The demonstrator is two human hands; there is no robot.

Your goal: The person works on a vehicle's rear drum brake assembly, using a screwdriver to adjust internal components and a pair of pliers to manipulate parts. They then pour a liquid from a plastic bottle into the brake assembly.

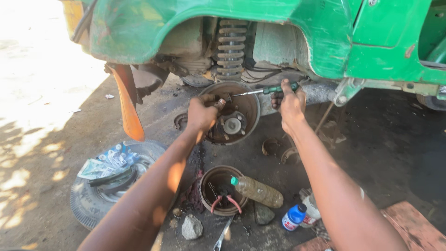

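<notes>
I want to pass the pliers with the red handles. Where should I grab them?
Grab the red-handled pliers by the two curved red handles, coming from the near side. The handles splay out over the front rim of the round rusty brake drum on the ground, while the metal nose points down inside it. A brown plastic bottle lies just to the right, so avoid that side.

Ground (381, 153): dark, oil-stained dirt (sunlit at left).
On it: tyre (88, 200), brake drum (218, 188), rock (192, 227), spanner (223, 236), blue-capped bottle (293, 217), reddish board (413, 227).
</notes>
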